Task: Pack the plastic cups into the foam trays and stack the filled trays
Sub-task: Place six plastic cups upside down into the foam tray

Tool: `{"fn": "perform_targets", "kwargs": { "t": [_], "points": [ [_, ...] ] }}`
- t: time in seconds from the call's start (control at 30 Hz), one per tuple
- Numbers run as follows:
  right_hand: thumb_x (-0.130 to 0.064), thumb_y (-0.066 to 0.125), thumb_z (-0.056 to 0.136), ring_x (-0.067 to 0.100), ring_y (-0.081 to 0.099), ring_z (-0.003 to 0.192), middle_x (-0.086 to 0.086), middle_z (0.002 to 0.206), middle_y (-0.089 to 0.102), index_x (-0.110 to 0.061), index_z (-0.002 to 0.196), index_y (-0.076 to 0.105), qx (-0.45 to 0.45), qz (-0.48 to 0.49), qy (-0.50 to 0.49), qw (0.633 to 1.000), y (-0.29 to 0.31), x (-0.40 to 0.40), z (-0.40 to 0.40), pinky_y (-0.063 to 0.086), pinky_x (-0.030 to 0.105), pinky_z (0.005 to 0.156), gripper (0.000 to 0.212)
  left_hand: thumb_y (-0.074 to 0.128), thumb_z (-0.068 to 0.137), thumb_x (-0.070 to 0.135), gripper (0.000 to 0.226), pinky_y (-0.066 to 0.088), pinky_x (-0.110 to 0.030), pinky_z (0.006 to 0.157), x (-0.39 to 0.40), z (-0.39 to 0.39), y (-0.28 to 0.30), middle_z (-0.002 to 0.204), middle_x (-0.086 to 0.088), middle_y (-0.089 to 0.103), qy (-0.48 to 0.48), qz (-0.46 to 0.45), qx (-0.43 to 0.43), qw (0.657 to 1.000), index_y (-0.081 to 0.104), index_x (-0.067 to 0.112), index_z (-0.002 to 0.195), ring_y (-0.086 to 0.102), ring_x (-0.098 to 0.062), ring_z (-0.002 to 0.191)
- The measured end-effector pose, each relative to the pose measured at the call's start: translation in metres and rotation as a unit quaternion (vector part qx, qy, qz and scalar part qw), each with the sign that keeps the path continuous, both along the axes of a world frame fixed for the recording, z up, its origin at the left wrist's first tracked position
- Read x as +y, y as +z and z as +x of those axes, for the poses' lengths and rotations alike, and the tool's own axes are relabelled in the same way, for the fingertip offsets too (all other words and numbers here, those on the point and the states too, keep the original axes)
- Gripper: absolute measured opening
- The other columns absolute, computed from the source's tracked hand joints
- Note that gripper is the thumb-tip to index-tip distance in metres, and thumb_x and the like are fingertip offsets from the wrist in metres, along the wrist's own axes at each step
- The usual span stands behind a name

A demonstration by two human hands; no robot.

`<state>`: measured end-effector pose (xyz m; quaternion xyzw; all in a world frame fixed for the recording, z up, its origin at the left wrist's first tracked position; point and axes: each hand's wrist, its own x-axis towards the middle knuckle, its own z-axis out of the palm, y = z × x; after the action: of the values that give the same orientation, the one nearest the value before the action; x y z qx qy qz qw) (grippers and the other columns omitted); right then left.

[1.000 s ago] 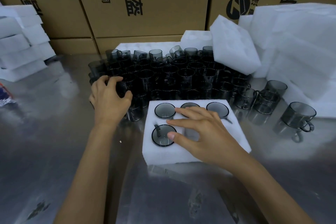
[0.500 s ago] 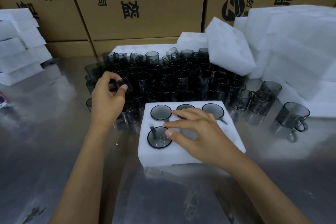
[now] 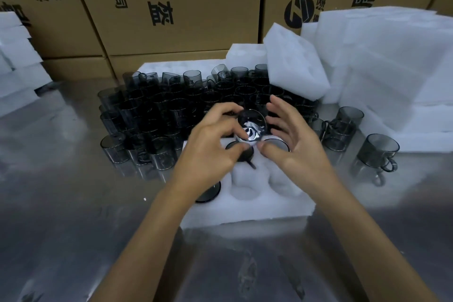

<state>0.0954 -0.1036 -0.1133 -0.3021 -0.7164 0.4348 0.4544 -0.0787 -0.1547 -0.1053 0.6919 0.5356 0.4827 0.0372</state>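
Fingers and thumb of the left hand [image 3: 210, 152] curl round a smoky cup [image 3: 251, 127], tilted with its mouth toward the camera, at mid-frame above the far edge of a foam tray [image 3: 247, 211]. The right hand [image 3: 291, 144] stands just right of the cup, fingers straight and spread, thumb tip near the cup's base; whether it touches the cup cannot be told. Beneath the hands the tray lies on a steel table [image 3: 73, 216], with a seated cup [image 3: 208, 193] showing at its left edge under the left wrist, another rim [image 3: 279, 146] behind the right thumb, and two bare pockets in the near row. Behind the tray, across the centre of the frame, a dense crowd of cups [image 3: 157, 115] stands upright on the table, and a few loose cups [image 3: 378, 151] stand at centre right. White foam blocks [image 3: 382, 61] pile up at upper right, one slab [image 3: 294, 61] leaning over the crowd; more foam [image 3: 17, 66] is stacked at the left edge. Printed cartons [image 3: 176, 5] fill the top of the frame.
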Motion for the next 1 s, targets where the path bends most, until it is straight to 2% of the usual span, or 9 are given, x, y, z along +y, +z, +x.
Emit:
{"fn": "perform_targets", "kwargs": {
  "t": [0.13, 0.2, 0.27, 0.37, 0.5, 0.63, 0.77, 0.87, 1.0],
  "points": [
    [-0.003, 0.075, 0.082, 0.009, 0.055, 0.126, -0.01, 0.135, 0.058, -0.03, 0.143, 0.049, -0.09, 0.055, -0.034, 0.994, -0.008, 0.003, 0.0, 0.045, 0.038, 0.108, 0.072, 0.077, 0.078, -0.004, 0.015, 0.041, -0.013, 0.099, -0.002, 0.009, -0.001, 0.129, 0.003, 0.053, -0.014, -0.007, 0.042, 0.999, 0.071, 0.008, 0.085, 0.056, -0.002, 0.117],
    [-0.005, 0.076, 0.079, 0.011, 0.056, 0.122, -0.017, 0.127, 0.061, -0.03, 0.136, 0.054, -0.095, 0.086, -0.047, 0.991, -0.007, 0.002, 0.0, 0.047, 0.041, 0.104, 0.066, 0.074, 0.079, -0.004, 0.031, 0.039, -0.011, 0.098, -0.004, 0.009, 0.002, 0.129, 0.005, 0.049, -0.024, -0.015, 0.051, 0.998, 0.068, 0.012, 0.105, 0.053, -0.001, 0.118],
    [-0.005, 0.076, 0.078, 0.011, 0.057, 0.12, -0.017, 0.125, 0.062, -0.031, 0.133, 0.054, -0.088, 0.094, -0.046, 0.991, -0.006, 0.002, 0.001, 0.047, 0.04, 0.103, 0.065, 0.068, 0.079, -0.003, 0.057, 0.041, -0.012, 0.097, -0.006, 0.01, 0.005, 0.13, 0.007, 0.044, -0.051, -0.042, 0.016, 0.998, 0.057, 0.019, 0.129, 0.05, -0.005, 0.121],
    [-0.005, 0.073, 0.078, 0.005, 0.055, 0.121, -0.017, 0.127, 0.06, -0.039, 0.131, 0.052, -0.105, 0.104, -0.043, 0.988, -0.005, -0.001, 0.001, 0.047, 0.03, 0.101, 0.067, 0.054, 0.081, -0.002, 0.067, 0.048, -0.018, 0.093, -0.008, 0.009, 0.01, 0.132, 0.007, 0.042, -0.069, -0.079, -0.099, 0.989, 0.047, 0.028, 0.139, 0.053, -0.009, 0.12],
    [-0.004, 0.07, 0.08, 0.0, 0.054, 0.121, -0.02, 0.127, 0.06, -0.043, 0.131, 0.05, -0.124, 0.106, -0.011, 0.986, -0.003, -0.005, 0.0, 0.043, 0.021, 0.099, 0.068, 0.044, 0.088, -0.016, 0.066, 0.051, -0.023, 0.087, -0.007, -0.001, 0.012, 0.131, 0.01, 0.046, -0.051, -0.084, -0.135, 0.986, 0.054, 0.03, 0.134, 0.059, -0.008, 0.11],
    [0.005, 0.075, 0.078, 0.012, 0.063, 0.113, -0.011, 0.116, 0.067, -0.025, 0.126, 0.058, -0.068, 0.036, 0.075, 0.994, 0.004, -0.007, 0.001, 0.049, 0.03, 0.101, 0.059, 0.056, 0.097, -0.001, 0.038, 0.052, -0.022, 0.085, -0.006, -0.01, 0.013, 0.117, 0.006, 0.063, -0.025, -0.09, -0.129, 0.987, 0.067, 0.028, 0.119, 0.065, -0.01, 0.095],
    [0.002, 0.08, 0.076, 0.015, 0.064, 0.115, -0.003, 0.116, 0.071, -0.018, 0.121, 0.061, -0.103, -0.024, 0.156, 0.982, 0.011, -0.007, 0.009, 0.045, 0.044, 0.107, 0.053, 0.063, 0.096, 0.012, 0.016, 0.051, -0.014, 0.071, -0.01, -0.022, 0.018, 0.09, 0.009, 0.075, -0.021, -0.165, -0.154, 0.974, 0.077, 0.02, 0.1, 0.07, -0.004, 0.078],
    [-0.002, 0.081, 0.075, 0.009, 0.062, 0.116, -0.009, 0.117, 0.07, -0.023, 0.12, 0.064, -0.165, -0.027, 0.18, 0.969, 0.012, -0.007, 0.013, 0.044, 0.037, 0.107, 0.052, 0.065, 0.095, 0.015, 0.015, 0.048, -0.011, 0.063, -0.014, -0.03, 0.019, 0.077, 0.006, 0.074, -0.032, -0.23, -0.143, 0.962, 0.079, 0.018, 0.092, 0.068, -0.003, 0.071],
    [-0.011, 0.082, 0.075, 0.003, 0.06, 0.118, -0.014, 0.117, 0.069, -0.033, 0.117, 0.064, -0.2, -0.041, 0.198, 0.959, 0.011, -0.006, 0.014, 0.04, 0.029, 0.107, 0.05, 0.07, 0.09, 0.021, 0.009, 0.05, -0.014, 0.065, -0.014, -0.033, 0.018, 0.085, 0.0, 0.076, -0.051, -0.282, -0.118, 0.951, 0.079, 0.018, 0.091, 0.068, -0.008, 0.077]
  ]
}}
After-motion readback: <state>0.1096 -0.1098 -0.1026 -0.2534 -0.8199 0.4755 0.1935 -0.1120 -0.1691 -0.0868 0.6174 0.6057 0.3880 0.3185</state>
